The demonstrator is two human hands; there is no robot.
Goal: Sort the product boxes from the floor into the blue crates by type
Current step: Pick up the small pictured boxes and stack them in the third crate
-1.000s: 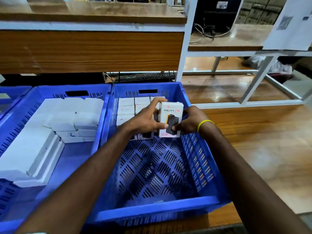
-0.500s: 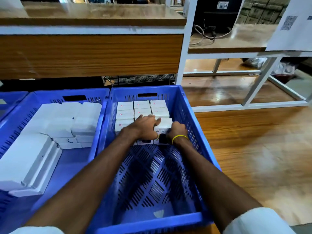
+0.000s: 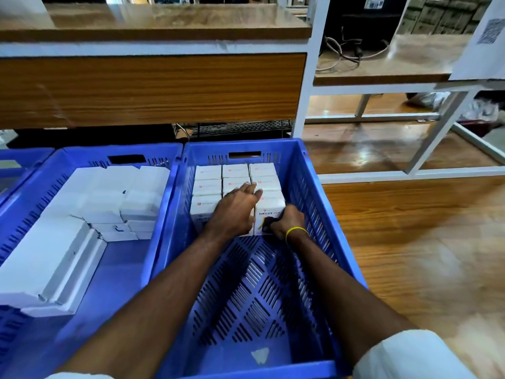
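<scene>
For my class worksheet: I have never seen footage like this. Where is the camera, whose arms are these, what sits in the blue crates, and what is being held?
There is no machine: the camera is worn on a person's head and looks down at their own bare arms. Blue crates stand on a wooden floor. The left crate holds plain white boxes. The right crate holds rows of printed boxes at its far end. The left hand lies flat on them. The right hand, with a yellow wristband, grips the front box marked HALLEY.
</scene>
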